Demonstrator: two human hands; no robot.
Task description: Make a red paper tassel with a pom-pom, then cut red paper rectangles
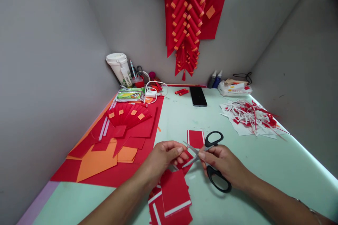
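Note:
My right hand grips black-handled scissors near the pivot, fingers outside the handle loops, with the blades spread apart and pointing left. Close to the blade tips, my left hand has thumb and fingers pinched together; whatever is between them is too small to make out. A piece of red paper shows under the left fingertips and the lower blade. Below, red cards with white strips lie in an overlapping pile. Beyond the hands is another red card with white strips along two edges.
Red and orange paper covers the left side, with a pleated red fan on it. Paper scraps are heaped at right. A phone, two red rolls, glue bottles and a white cup are farther back.

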